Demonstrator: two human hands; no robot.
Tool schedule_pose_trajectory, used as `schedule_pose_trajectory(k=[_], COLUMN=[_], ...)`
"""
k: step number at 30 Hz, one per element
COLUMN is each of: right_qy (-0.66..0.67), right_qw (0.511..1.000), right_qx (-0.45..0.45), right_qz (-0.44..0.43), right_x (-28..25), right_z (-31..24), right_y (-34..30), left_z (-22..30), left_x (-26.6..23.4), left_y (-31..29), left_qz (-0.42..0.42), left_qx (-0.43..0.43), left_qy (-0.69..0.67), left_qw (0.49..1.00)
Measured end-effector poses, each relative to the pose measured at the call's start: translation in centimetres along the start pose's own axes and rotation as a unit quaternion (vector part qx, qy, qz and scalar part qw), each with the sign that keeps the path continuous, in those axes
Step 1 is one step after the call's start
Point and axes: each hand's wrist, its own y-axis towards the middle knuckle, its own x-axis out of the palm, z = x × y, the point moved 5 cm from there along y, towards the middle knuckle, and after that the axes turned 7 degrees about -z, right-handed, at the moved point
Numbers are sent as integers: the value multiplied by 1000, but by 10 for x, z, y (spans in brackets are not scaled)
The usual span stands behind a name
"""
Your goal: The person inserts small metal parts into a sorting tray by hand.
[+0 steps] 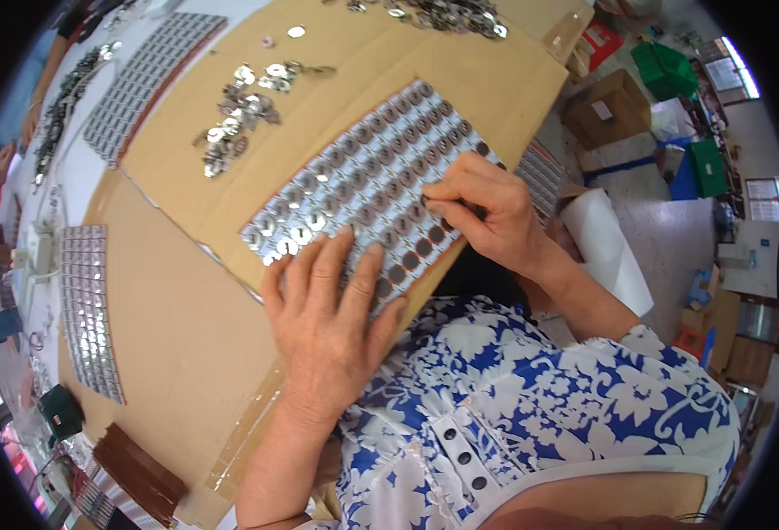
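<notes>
A panel of small square cells in rows (354,168) lies at a slant before me, with small round metal discs on its cells. The discs in the row nearest me look dark; some at the left end shine silver. My left hand (323,305) rests open on the panel's near left part, fingers spread, covering some cells. My right hand (486,208) is closed in a pinch over the panel's right part, thumb and forefinger on a small dark disc (426,201), mostly hidden by the fingertips. Beyond the panel lies a loose pile of shiny metal discs (243,115).
Brown cardboard (177,300) covers the table. Another heap of metal pieces (456,13) sits at the far edge. More celled panels (151,79) lie to the left, one (89,309) nearer me. Brown strips (137,473) lie lower left. Cardboard boxes (606,108) and green bins (663,69) stand at right.
</notes>
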Motion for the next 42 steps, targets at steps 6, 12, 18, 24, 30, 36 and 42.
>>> schedule_pose_trajectory(k=[6, 12, 18, 24, 30, 36, 42], right_qy=[24, 20, 44, -224, -177, 161, 211], right_qw=[998, 999, 999, 964, 972, 986, 969], right_qx=[13, 32, 27, -141, -147, 3, -89], right_qz=[-49, -39, -10, 32, 47, -42, -95], right_x=[-3, 2, -3, 12, -25, -17, 20], right_z=[-2, -9, -8, 39, 12, -47, -69], right_y=[1, -1, 68, 175, 143, 50, 24], left_z=[0, 3, 5, 5, 6, -14, -14], left_x=[2, -4, -20, -27, -22, -2, -5], left_y=[0, -2, -5, -1, -10, -28, -17], left_qz=[21, 27, 3, 27, 69, 29, 58], left_qx=[12, 9, -39, -21, 1, -193, -168], left_qy=[-41, -22, -2, -13, -47, -587, -757], left_qw=[999, 999, 999, 999, 997, 786, 629])
